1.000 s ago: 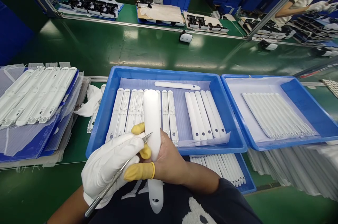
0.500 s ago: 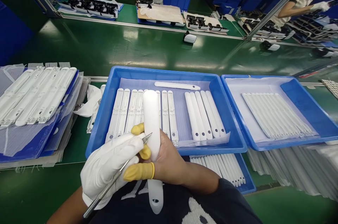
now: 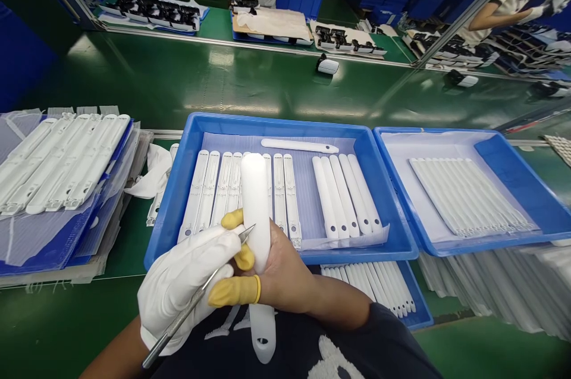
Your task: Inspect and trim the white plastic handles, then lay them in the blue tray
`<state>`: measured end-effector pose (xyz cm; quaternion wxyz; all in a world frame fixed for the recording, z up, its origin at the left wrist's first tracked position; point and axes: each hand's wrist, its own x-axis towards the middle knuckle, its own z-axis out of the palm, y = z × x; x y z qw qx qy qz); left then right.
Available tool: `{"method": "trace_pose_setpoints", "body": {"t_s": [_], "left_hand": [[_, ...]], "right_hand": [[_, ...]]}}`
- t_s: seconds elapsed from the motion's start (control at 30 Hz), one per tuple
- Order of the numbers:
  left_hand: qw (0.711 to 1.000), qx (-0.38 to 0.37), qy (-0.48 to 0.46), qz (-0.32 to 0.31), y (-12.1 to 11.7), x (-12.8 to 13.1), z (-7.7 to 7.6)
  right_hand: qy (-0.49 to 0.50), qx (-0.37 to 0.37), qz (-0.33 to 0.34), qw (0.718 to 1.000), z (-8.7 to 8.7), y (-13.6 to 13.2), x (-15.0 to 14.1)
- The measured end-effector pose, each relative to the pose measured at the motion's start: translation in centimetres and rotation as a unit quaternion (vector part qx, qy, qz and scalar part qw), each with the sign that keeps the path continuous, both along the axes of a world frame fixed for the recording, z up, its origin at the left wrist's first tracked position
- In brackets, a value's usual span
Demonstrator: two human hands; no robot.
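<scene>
My left hand [image 3: 187, 284], in a white glove, is closed around a craft knife [image 3: 181, 316] with a knurled metal handle. Its pointed blade lies at the left side of a long white plastic strip [image 3: 256, 188]; whether it touches cannot be told. Yellow finger cots cover several fingertips of my right hand [image 3: 283, 272], which grips the strip around its middle. The strip stands lengthwise, its holed end toward my body. Behind it, a blue tray [image 3: 285, 120] holds similar strips, some with their ribbed inner side up, others smooth side up.
At right stands a second blue tray [image 3: 446, 248] with a row of strips. A lower tray [image 3: 422, 307] holds more. Stacked sheets carrying strips [image 3: 66, 159] lie at left, beside a white cloth [image 3: 151, 171]. Beyond, black-and-white parts [image 3: 328, 65] sit on a green conveyor; two people work there.
The knife and both hands have shifted only very slightly, still on the same strip. Black-and-white parts on the conveyor have moved a little to the right. The people across have moved their hands.
</scene>
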<state>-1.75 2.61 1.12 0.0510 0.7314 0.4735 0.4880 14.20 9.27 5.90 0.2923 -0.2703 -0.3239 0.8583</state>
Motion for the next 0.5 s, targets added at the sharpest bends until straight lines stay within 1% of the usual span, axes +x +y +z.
{"method": "trace_pose_setpoints", "body": {"t_s": [0.17,0.33,0.5], "left_hand": [[1.0,-0.001,-0.002,-0.005,0.17,-0.16,0.19],[1.0,0.007,0.026,-0.004,0.5,-0.11,0.33],[1.0,0.004,0.001,-0.004,0.24,0.0,0.29]], "right_hand": [[-0.013,-0.005,0.008,1.0,-0.25,-0.06,-0.07],[-0.007,-0.009,0.006,1.0,-0.4,-0.13,-0.09],[0.009,0.002,0.005,1.0,-0.6,-0.25,-0.12]]}}
